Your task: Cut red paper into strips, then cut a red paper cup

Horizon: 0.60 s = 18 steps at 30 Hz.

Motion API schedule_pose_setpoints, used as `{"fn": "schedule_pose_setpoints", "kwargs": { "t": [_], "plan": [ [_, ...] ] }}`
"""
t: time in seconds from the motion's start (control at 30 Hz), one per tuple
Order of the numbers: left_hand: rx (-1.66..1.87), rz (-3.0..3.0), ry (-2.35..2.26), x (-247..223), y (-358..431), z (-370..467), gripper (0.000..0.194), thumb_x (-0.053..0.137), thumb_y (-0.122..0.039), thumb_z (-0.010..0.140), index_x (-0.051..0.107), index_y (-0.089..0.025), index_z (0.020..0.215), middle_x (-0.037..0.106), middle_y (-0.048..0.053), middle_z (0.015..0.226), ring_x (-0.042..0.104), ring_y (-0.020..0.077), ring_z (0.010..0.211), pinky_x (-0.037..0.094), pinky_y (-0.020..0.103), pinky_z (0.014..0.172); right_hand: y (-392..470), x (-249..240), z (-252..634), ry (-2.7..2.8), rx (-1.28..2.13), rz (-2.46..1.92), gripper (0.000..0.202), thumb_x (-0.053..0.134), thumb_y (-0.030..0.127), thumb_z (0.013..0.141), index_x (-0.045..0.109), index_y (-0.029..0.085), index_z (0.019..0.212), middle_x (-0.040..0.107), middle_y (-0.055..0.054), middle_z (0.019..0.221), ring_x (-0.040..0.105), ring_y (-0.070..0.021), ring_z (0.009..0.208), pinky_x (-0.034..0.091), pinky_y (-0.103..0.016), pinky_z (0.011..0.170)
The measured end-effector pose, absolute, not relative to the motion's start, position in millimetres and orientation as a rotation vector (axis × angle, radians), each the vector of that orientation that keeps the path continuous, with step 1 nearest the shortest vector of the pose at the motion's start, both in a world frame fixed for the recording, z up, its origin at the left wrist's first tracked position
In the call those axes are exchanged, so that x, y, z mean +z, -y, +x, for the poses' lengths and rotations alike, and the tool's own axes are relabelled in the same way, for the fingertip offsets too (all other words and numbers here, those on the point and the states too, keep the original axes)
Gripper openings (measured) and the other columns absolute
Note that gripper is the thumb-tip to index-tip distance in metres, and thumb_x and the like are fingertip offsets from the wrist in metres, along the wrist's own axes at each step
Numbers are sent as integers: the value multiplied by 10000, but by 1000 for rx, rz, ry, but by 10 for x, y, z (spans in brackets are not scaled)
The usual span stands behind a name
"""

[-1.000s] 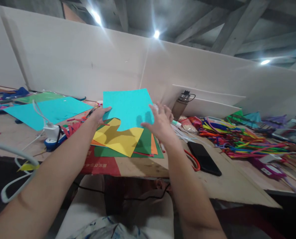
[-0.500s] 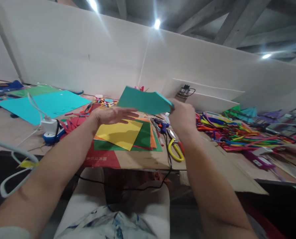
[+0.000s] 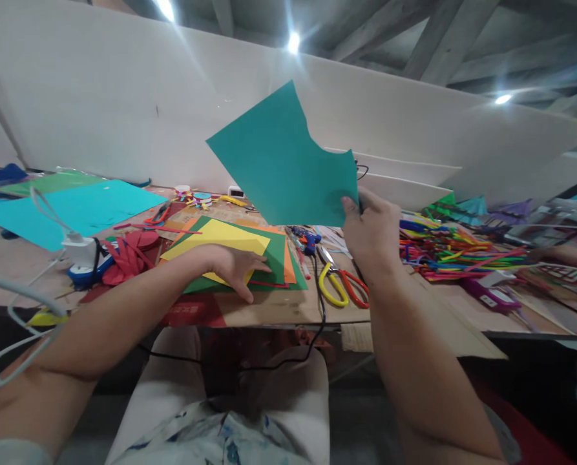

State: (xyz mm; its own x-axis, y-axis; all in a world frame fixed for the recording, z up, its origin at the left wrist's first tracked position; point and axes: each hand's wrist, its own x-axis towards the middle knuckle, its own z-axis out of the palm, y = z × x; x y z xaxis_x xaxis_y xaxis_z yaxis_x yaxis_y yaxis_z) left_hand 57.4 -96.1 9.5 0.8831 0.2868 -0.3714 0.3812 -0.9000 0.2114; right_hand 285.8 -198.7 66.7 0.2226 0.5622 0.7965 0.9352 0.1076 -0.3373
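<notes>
Raised above the table, a teal sheet (image 3: 288, 168) with a curved notch in its upper right edge is pinched at its lower right corner by my right hand (image 3: 373, 226). My left hand (image 3: 237, 266), fingers apart, is over a stack of coloured sheets, with a yellow sheet (image 3: 210, 239) on top and a dark green sheet (image 3: 278, 258) and orange edges below. Whether it touches the stack I cannot tell. Scissors with one yellow and one orange handle (image 3: 334, 290) lie right of the stack, near a blue glue gun (image 3: 310, 241).
Large cyan sheet (image 3: 75, 210), red strips (image 3: 130, 258) and a blue power strip (image 3: 87, 271) are at left. Colourful pipe cleaners (image 3: 457, 252) and a purple power strip (image 3: 492, 296) lie right. Another person's hand (image 3: 566, 258) is at the far right.
My right hand has lifted and tilted the teal sheet upright, showing its broad face. My left hand has moved down and toward me, over the stack. The view has shifted slightly.
</notes>
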Motion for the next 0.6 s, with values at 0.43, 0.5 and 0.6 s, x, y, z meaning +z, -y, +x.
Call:
{"fn": "schedule_pose_setpoints", "kwargs": {
  "t": [0.43, 0.5, 0.6],
  "plan": [
    [-302, 2879, -586, -12, 972, 614, 717, 603, -312, 680, 496, -89, 1353, 446, 179, 1465, 441, 297, 1324, 325, 380, 1104, 1888, 509, 2651, 1538, -397, -1448, 271, 466, 257, 883, 720, 170, 920, 653, -55, 696, 563, -161, 645, 378, -255, 617],
    [-289, 2875, -605, -9, 995, 590, 712, 598, -340, 693, 496, -100, 1356, 447, 170, 1466, 447, 291, 1316, 338, 380, 1092, 1884, 500, 2622, 1542, -389, -1450, 275, 465, 246, 876, 722, 170, 933, 655, -59, 700, 568, -166, 655, 373, -253, 611],
    [-241, 2848, -599, -29, 976, 529, 752, 642, -429, 665, 519, -120, 1340, 476, 163, 1446, 477, 291, 1284, 374, 370, 1056, 1896, 492, 2593, 1550, -373, -1487, 293, 452, 266, 883, 726, 178, 941, 652, -63, 703, 566, -170, 655, 366, -257, 602]
  ]
}}
